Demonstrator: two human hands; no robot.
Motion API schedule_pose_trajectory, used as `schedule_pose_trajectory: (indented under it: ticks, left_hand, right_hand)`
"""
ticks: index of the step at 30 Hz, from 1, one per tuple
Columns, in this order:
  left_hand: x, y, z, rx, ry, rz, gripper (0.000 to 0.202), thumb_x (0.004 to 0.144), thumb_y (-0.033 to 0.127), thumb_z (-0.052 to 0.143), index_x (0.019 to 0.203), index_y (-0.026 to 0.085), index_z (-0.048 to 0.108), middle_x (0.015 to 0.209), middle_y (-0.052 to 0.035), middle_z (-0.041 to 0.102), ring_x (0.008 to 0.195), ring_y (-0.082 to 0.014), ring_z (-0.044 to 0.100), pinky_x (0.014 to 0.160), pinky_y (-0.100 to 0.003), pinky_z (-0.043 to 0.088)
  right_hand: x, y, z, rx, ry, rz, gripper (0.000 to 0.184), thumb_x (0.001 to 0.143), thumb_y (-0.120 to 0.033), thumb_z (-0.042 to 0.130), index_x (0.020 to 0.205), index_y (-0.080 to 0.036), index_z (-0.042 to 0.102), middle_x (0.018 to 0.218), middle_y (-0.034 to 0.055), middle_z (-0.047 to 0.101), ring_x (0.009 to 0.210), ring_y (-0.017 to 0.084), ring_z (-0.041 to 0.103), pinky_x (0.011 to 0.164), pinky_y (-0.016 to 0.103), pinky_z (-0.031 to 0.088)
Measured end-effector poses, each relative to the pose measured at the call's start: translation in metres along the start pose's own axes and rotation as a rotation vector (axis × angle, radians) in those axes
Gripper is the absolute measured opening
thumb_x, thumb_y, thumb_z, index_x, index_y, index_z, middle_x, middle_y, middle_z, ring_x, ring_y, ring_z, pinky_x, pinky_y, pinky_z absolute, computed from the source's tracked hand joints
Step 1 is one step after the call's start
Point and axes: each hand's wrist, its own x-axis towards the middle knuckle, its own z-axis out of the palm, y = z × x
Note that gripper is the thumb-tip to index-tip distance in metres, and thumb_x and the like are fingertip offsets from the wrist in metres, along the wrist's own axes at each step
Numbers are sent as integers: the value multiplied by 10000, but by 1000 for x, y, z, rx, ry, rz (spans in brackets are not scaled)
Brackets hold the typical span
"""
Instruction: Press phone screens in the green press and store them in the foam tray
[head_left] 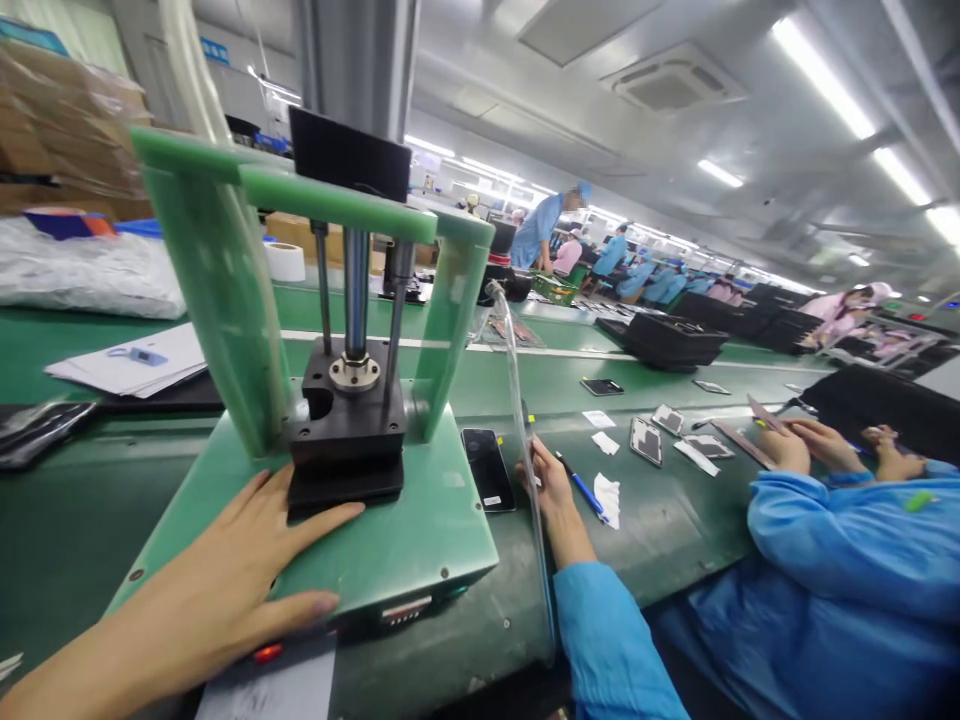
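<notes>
My left hand point(247, 555) lies with fingers spread on the green base point(420, 530) of a bench press. Its fingertips reach the black press block point(346, 430), which sits low on a dark pad. Beyond a clear tube point(517, 375), my right hand point(553, 488) has its fingers curled around what looks like a dark phone, mostly hidden; a yellow tab and a white label show at it. Left of that hand, another dark phone point(487, 470) with a white label lies beside the press. A blue pen point(581, 487) rests just to the right of my right hand.
White paper scraps point(607, 500) and opened phone parts point(646, 442) lie on the green bench. At right, a co-worker in a blue sleeve point(825, 520) handles flat pieces. Black trays point(667, 340) stand farther back. Papers point(135, 360) lie left of the press.
</notes>
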Motion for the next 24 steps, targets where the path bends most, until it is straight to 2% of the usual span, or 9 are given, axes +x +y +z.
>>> schedule_pose_trajectory:
  ticks: [5,8,11,14,20,24]
  left_hand:
    - [-3,0,0,10,73,-9,638,846,699,558,1397,378,561,1467,-103,546,1299,-427,540,1048,-619,450]
    - [-6,-1,6,59,132,33,641,858,683,557,1413,361,548,1476,-130,531,1282,-429,557,1006,-601,492]
    - [-3,0,5,114,163,65,633,868,673,545,1400,331,571,1406,-165,585,1227,-435,598,944,-595,533]
    - [-1,1,4,129,184,85,625,878,660,536,1397,313,578,1394,-173,593,1214,-433,610,940,-592,538]
    - [-4,-1,8,30,132,22,647,860,671,565,1417,342,549,1477,-130,531,1268,-430,572,1035,-631,462]
    - [-5,-2,9,15,95,-4,646,853,682,566,1397,336,575,1479,-132,527,1275,-435,564,1019,-628,483]
  right_hand:
    - [-4,-2,4,-54,-3,14,226,979,-299,675,842,-126,625,647,-44,581,459,80,521,439,181,467]
    - [-5,-3,6,-70,-8,7,243,975,-332,680,855,-126,631,646,-40,579,458,81,516,430,182,454]
    - [-5,-3,6,-71,-12,5,250,968,-350,686,869,-126,637,654,-33,586,470,86,526,439,188,462]
    - [-5,-2,5,-68,-7,9,257,966,-360,688,874,-124,639,662,-28,592,481,91,535,449,195,474]
    - [-5,-3,5,-57,5,9,243,988,-345,664,887,-127,635,676,-30,602,482,91,546,460,196,487]
    - [-6,-3,7,-66,5,7,231,991,-334,660,889,-128,636,680,-28,608,478,89,545,454,192,487]
